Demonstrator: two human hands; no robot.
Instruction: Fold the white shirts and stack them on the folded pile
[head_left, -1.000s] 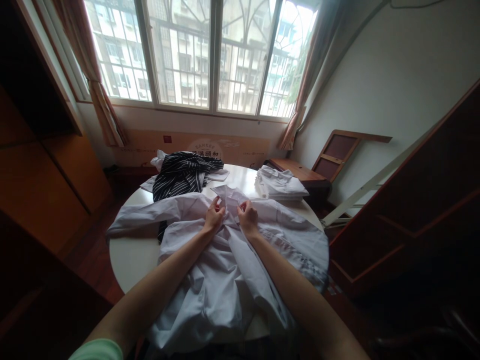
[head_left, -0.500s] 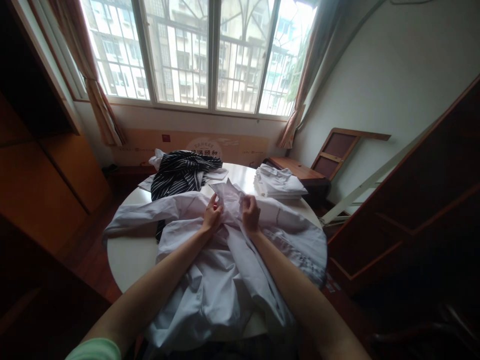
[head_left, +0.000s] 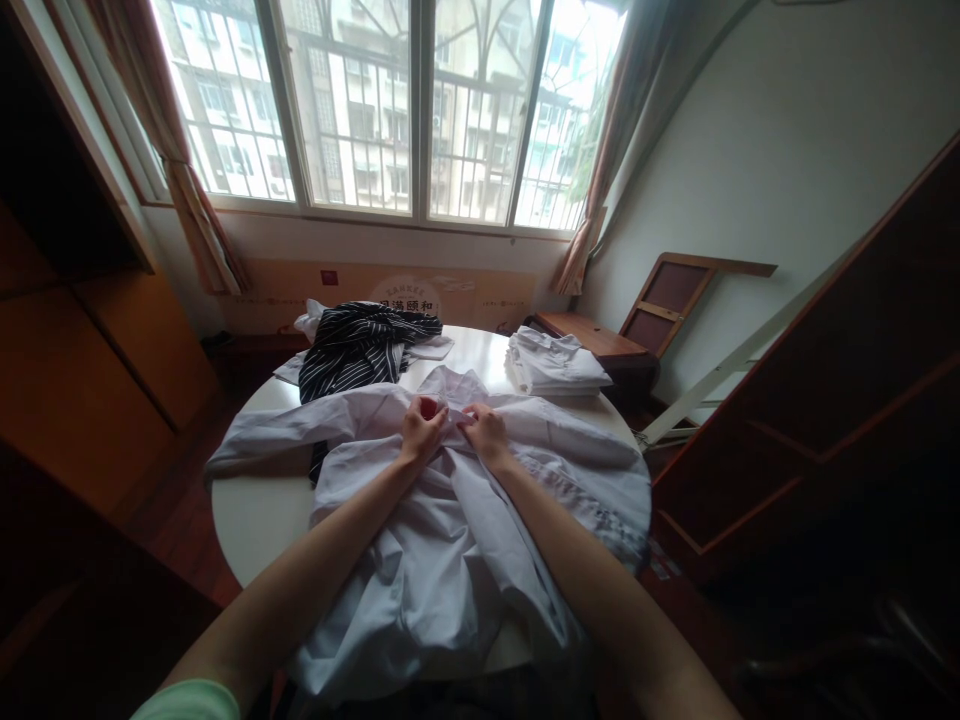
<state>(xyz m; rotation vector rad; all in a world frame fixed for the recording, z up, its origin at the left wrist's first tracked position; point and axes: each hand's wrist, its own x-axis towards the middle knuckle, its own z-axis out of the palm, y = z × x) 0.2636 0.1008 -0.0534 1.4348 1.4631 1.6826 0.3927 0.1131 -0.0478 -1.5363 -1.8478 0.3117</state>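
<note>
A white shirt [head_left: 420, 540] lies spread and crumpled over the round white table [head_left: 255, 520], its collar at the far side. My left hand [head_left: 421, 430] and my right hand [head_left: 486, 435] sit side by side just below the collar. Both have their fingers pinched on the shirt's front edges near the neck, pressing the cloth down toward the table. The fingertips are partly buried in the fabric.
A black striped garment [head_left: 356, 348] lies heaped at the table's far left. A stack of folded white shirts [head_left: 555, 368] sits at the far right. Dark wooden furniture [head_left: 825, 400] stands to the right, a cabinet [head_left: 90, 350] to the left, windows [head_left: 390, 110] ahead.
Half a second ago both hands held the collar area lifted off the table. They have since lowered it, and the collar lies flat again.
</note>
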